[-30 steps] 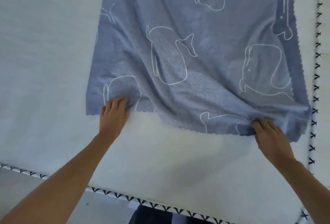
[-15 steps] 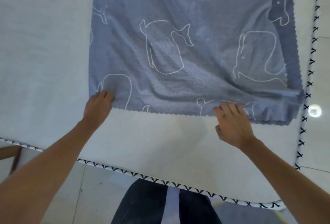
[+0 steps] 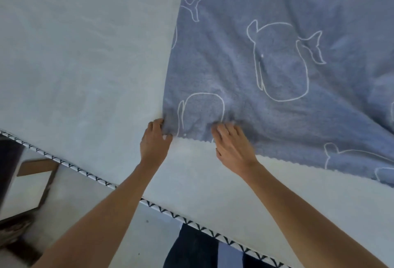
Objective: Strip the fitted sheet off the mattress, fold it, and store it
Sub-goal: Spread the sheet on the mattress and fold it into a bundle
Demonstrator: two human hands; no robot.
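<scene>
While the head camera looks down over both bare forearms, the blue sheet (image 3: pixel 277 101), printed with white outline whales, lies spread on the white mattress (image 3: pixel 74 65) and fills the upper right of the view, running out of frame at the top and right. Its near hem (image 3: pixel 287 160) is cut in small scallops and slants down toward the right, with bare mattress showing in front of it. The left hand (image 3: pixel 154 144) is at the sheet's near left corner, its fingers curled over the edge and pinching the cloth there. The right hand (image 3: pixel 233 148) is just beside it on the same hem, with one whale outline between the two; its fingers are bent and dig into the fabric, gripping a small gathered fold, while the thumb sits below the hem against the mattress. The cloth puckers between the hands, and long creases fan out from the right hand toward the far right. A black-and-white zigzag piping (image 3: pixel 89 175) runs along the mattress's near edge, crossing diagonally from the left side down to the bottom right. Beyond that edge is pale floor (image 3: pixel 70 208), a brown wooden frame (image 3: pixel 48 184) at the lower left, and dark clothing with a lighter stripe (image 3: pixel 191 246) at the bottom centre.
</scene>
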